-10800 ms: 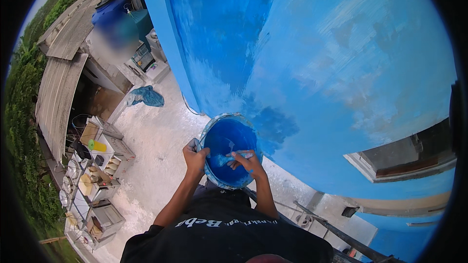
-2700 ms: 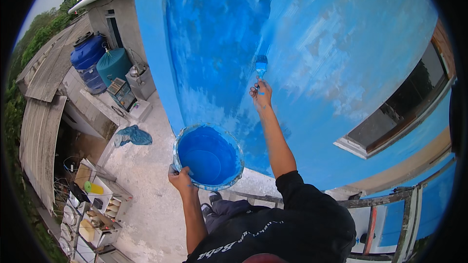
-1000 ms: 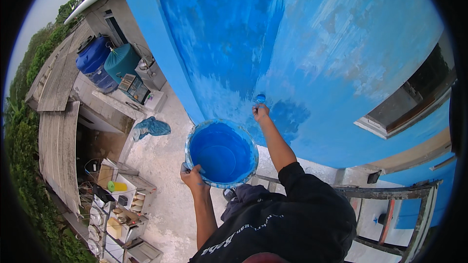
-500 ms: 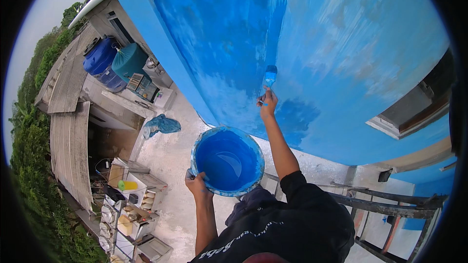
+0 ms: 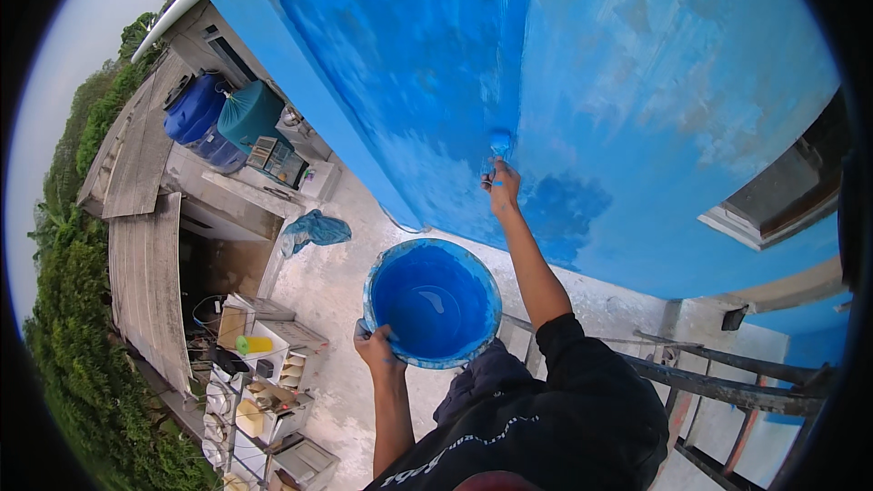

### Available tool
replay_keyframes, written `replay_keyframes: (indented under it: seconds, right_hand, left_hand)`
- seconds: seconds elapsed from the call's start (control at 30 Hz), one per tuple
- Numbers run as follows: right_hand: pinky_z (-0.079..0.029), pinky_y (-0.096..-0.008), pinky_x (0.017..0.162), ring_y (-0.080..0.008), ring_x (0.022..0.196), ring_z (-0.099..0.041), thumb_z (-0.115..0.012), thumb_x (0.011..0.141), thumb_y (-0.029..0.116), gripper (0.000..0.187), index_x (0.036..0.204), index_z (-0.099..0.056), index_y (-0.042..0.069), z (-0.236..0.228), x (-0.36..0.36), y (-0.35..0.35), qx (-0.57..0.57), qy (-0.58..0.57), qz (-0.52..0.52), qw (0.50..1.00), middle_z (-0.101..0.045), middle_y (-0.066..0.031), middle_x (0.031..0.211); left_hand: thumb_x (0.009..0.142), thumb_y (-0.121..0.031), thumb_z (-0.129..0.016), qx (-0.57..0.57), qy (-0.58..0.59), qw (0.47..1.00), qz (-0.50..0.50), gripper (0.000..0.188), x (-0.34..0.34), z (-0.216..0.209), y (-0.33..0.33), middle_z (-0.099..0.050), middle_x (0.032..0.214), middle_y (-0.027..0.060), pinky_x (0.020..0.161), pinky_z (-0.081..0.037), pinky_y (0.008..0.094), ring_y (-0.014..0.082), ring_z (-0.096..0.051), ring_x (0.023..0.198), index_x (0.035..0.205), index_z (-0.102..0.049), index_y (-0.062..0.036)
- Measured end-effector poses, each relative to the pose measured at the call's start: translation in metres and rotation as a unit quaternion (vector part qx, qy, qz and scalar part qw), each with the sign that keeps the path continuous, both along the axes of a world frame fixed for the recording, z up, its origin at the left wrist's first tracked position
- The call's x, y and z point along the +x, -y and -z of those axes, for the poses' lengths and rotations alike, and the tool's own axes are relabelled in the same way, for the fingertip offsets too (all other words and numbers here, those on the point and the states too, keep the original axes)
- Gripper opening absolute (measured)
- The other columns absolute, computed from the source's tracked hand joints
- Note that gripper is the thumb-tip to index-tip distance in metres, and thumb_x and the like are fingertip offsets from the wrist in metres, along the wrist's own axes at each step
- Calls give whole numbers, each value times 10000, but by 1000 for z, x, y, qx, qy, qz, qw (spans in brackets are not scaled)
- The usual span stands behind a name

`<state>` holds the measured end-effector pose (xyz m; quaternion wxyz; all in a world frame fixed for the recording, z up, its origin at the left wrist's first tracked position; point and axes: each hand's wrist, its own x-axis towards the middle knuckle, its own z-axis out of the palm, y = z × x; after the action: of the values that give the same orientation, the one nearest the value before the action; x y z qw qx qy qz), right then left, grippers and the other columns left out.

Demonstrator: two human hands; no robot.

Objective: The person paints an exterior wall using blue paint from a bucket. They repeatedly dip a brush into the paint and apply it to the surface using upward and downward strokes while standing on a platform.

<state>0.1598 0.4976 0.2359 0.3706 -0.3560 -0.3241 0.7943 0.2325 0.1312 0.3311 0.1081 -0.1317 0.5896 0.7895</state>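
My right hand (image 5: 501, 186) is closed round the handle of a paintbrush (image 5: 499, 145), its blue-coated bristles against the wall (image 5: 627, 173). Darker, fresh-looking blue covers the wall to the left of the brush, and a separate dark patch (image 5: 566, 218) lies just right of my wrist. With my left hand (image 5: 377, 345) I grip the near left rim of a paint-smeared bucket (image 5: 495, 295). Blue paint (image 5: 427, 295) lies inside it, with a pale reflection on the surface. The fingers outside the rim are partly hidden.
A wooden ladder or scaffold (image 5: 727, 386) stands at lower right, and a window (image 5: 782, 186) opens in the wall above it. Left on the concrete floor lies a blue cloth or bag (image 5: 315, 231). Beyond are water tanks (image 5: 195, 109) and cluttered shelves (image 5: 259, 400).
My right hand and the brush have moved slightly down along the wall. The view has shifted a little, so the bucket and surroundings appear farther right. Both grips are unchanged.
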Motion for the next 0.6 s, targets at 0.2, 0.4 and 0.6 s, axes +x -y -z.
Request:
replay_keyframes:
  seconds: [0.2,0.4,0.6]
  right_hand:
    - [-422,-305,419,-163,571,-569,-543,987,320,410,1087,-608,-72,0,5,15,97,-36,31,994,-454,-38,624]
    - [-459,-322,413,-198,509,-545,-546,983,239,339,1018,-611,-91,102,10,-6,-205,170,50,963,-543,-120,670]
    - [-451,-325,428,-193,527,-530,-546,989,236,328,993,-627,-82,23,2,-22,-25,130,-36,990,-523,-106,656]
  left_hand:
    - [645,126,-470,30,14,999,-16,175,7,1,-4,-551,605,77,423,-462,272,141,-501,439,694,-456,-42]
    - [643,105,-479,29,10,999,-35,160,18,-3,-8,-556,623,83,444,-488,279,148,-516,460,701,-454,-42]
    - [643,117,-461,40,-8,997,-68,171,25,3,-5,-566,655,89,446,-484,286,152,-531,482,714,-453,-38]
